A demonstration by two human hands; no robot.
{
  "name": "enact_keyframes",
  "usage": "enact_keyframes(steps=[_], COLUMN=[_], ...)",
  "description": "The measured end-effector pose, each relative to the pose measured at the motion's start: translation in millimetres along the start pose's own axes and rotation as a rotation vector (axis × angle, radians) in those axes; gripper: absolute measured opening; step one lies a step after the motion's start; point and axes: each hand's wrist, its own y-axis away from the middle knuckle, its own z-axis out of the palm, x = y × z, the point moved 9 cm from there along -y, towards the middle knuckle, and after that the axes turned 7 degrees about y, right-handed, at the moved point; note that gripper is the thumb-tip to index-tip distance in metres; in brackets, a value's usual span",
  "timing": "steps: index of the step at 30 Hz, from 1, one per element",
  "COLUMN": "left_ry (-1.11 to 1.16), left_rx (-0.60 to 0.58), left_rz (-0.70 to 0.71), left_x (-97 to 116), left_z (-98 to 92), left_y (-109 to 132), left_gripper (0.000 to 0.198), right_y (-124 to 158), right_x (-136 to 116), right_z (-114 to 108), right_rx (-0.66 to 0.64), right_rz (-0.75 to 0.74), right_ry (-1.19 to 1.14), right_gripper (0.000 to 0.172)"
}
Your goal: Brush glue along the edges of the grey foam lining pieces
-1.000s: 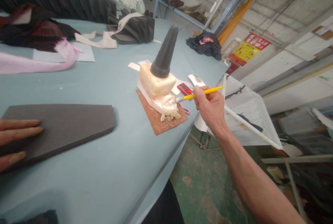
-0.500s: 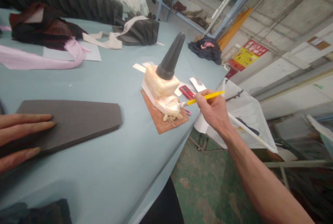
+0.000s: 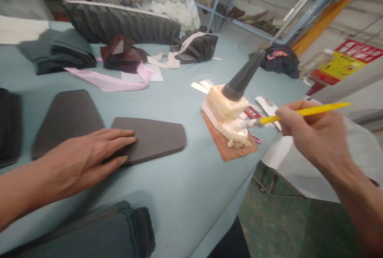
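Observation:
My right hand [image 3: 317, 134] grips a yellow-handled brush [image 3: 305, 112], its bristle end at the pale, glue-like mass [image 3: 236, 127] in an open container. A dark cone [image 3: 243, 76] stands tilted on the container's block-like part [image 3: 226, 104], and a brown board [image 3: 223, 146] lies beneath. My left hand [image 3: 95, 154] rests flat, fingers a little apart, on a stack of dark grey tapered pieces [image 3: 158, 136]. Another dark tapered stack [image 3: 72, 110] lies just behind that hand.
Folded dark green cloth [image 3: 89, 234] lies at the near edge of the blue-green table [image 3: 179, 186]. Farther back are a pink strip [image 3: 104, 82], dark cloth bundles [image 3: 62, 48] and a pleated dark stack [image 3: 122, 24]. A red object [image 3: 251, 112] sits beside the container.
The view has swung left, so the table items appear farther right and more of my left hand and forearm shows. The brush remains at the pale mass.

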Motion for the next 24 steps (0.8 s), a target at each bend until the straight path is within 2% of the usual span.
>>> enact_keyframes(steps=[2,4,7,10,13,19,24], left_ry=[-0.055,-0.073,-0.055,-0.020,0.004,0.038,0.045], left_rx=[-0.107,-0.146,-0.172,-0.190,-0.169,-0.041,-0.055], left_rz=[0.007,0.008,-0.023,-0.033,-0.015,-0.021,-0.055], left_x=[11.9,15.6,12.9,15.4,21.4,21.0,17.9], left_z=[5.9,9.6,14.0,14.8,13.2,22.7,27.3], left_y=[-1.6,-1.9,0.7,4.0,5.8,6.5,7.6], left_gripper=[0.048,0.051,0.052,0.051,0.050,0.051,0.056], right_y=[7.7,16.5,28.1,33.5,32.8,24.4,17.5], right_x=[-12.4,-26.6,-54.5,-83.8,-101.3,-131.0,-150.9], right_z=[20.7,45.5,101.6,158.1,201.8,249.6,271.7], right_rx=[-0.033,-0.012,-0.093,-0.220,-0.314,-0.415,-0.461], right_rz=[0.010,0.032,0.060,0.047,0.069,0.027,-0.052], right_ry=[-0.103,-0.268,-0.504,-0.616,-0.700,-0.733,-0.756], right_gripper=[0.028,0.029,0.036,0.034,0.034,0.035,0.052])
